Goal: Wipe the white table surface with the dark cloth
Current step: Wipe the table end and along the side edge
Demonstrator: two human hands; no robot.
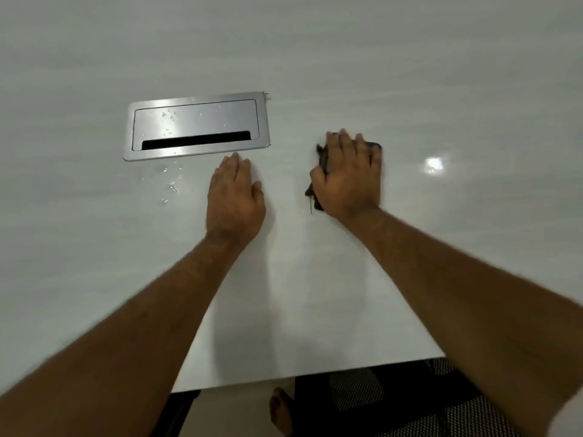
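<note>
While the right hand presses flat on the soft, limp cloth, fingers spread; left hand rests flat, empty, on the table.

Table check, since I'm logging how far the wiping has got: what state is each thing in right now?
Table: glossy, mostly dry, wet patch near the hatch.
Droplets: unwiped, on the table in front of the hatch.
Hatch: lid shut, flush, a few drops on it.
Cloth: bunched, pressed flat under the right hand.
Right hand: palm down on the cloth, blurred.
Left hand: flat on the table, empty.
</note>
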